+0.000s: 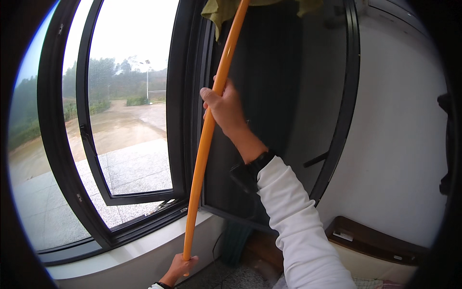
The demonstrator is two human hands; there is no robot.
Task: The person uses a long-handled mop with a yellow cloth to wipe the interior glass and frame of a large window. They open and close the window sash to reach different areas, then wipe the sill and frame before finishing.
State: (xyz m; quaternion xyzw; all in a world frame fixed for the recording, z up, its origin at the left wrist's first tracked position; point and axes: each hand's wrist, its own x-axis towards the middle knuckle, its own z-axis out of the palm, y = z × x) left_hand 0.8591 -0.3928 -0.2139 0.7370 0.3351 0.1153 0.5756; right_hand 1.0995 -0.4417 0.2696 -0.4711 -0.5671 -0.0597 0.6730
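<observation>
An orange pole [206, 142] runs steeply from the bottom of the view up past the top edge. My right hand [225, 104] grips it around the middle of its visible length, with the thumb lying along the near side. Lower down, my left hand [182, 265] is closed around the pole near its bottom end. An olive-green cloth [218, 14] hangs at the top, beside and behind the pole; whether the two are joined is out of view. Behind my right hand stands a dark panel, apparently a window screen [274, 90], swung inward in its black frame.
A black-framed window sash [177, 108] is opened outward on the left, above a white sill [122, 249]. A handle [316, 159] juts from the screen's frame. A brown wooden headboard [375, 240] stands against the white wall [389, 126]. Dark green fabric [236, 242] hangs below the screen.
</observation>
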